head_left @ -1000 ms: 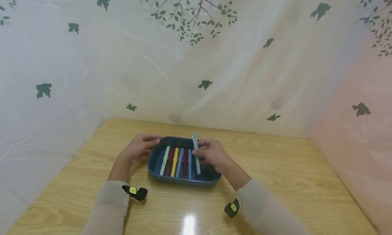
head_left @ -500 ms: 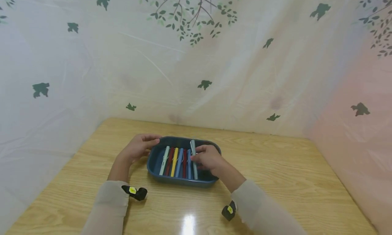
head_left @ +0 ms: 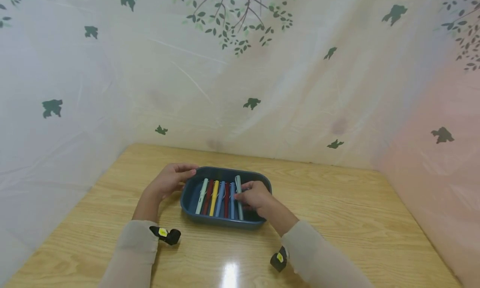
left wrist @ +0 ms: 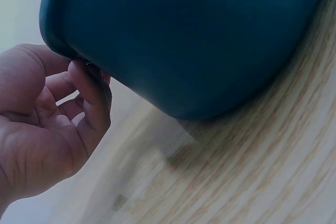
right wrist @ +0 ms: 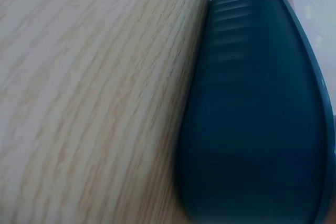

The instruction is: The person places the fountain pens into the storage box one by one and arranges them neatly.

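A dark blue tray (head_left: 225,223) holds a row of clipped pens side by side. From the left they are a pale green pen (head_left: 201,197), a red pen (head_left: 207,199), a yellow pen (head_left: 213,199), a blue pen (head_left: 220,200), another red pen (head_left: 226,201) and another blue pen (head_left: 232,202). At the row's right end my right hand (head_left: 259,199) pinches a grey-green pen (head_left: 240,212) low inside the tray. My left hand (head_left: 169,183) grips the tray's left rim with thumb and fingers. The right wrist view shows the tray's outer wall (right wrist: 252,103), which hides the pens.
The tray stands on a wooden table (head_left: 337,221). Behind it hangs a pale curtain (head_left: 292,113) printed with leaves and birds. Small black wrist cameras sit at the left sleeve (head_left: 136,238) and the right sleeve (head_left: 311,246).
My right hand has lowered the grey-green pen from above the tray to beside the rightmost blue pen. My left hand has stayed at the rim.
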A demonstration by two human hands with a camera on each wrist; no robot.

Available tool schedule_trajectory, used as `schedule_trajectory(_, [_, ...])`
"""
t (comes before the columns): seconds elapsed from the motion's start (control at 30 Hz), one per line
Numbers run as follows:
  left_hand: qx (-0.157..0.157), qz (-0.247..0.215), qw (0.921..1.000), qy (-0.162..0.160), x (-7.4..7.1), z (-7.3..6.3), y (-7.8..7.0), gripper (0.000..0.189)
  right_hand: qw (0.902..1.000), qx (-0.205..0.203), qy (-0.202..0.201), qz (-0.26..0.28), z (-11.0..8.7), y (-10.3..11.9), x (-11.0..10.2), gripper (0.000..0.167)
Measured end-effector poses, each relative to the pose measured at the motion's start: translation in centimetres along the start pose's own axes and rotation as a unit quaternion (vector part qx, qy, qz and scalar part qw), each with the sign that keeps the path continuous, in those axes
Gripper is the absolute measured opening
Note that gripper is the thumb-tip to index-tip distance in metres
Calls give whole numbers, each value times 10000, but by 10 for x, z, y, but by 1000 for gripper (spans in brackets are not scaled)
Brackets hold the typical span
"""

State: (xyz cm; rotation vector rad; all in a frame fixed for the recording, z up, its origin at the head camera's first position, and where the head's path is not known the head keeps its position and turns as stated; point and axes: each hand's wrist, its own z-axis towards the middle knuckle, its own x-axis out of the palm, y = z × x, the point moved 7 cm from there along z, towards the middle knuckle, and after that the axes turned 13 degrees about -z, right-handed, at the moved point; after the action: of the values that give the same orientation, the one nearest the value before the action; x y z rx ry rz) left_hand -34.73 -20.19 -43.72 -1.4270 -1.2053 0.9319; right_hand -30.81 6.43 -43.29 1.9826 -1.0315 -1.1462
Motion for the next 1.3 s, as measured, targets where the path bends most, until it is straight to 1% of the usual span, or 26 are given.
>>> schedule_trajectory(0.3, [61, 47, 10000, 36, 1, -1, -2, 46, 9996, 200, -9, -180, -2, -4, 1, 34])
schedule_trajectory(0.7, [43, 26, 10000, 8, 2, -2, -1, 46, 9983, 300, -173, -460, -4, -4, 0, 30])
schedule_trajectory(0.9, [34, 67, 10000, -20, 2, -5, -2, 45, 9982, 281, -173, -499, -4, -5, 1, 30])
schedule_trajectory(1.07, [82, 60, 9999, 38, 3, -6, -3, 46, 9984, 224, -190, -490, -6, -4, 1, 30])
schedule_trajectory(1.3, [42, 60, 10000, 12, 2, -5, -2, 44, 9983, 178, -282, -485, -7, -3, 1, 29])
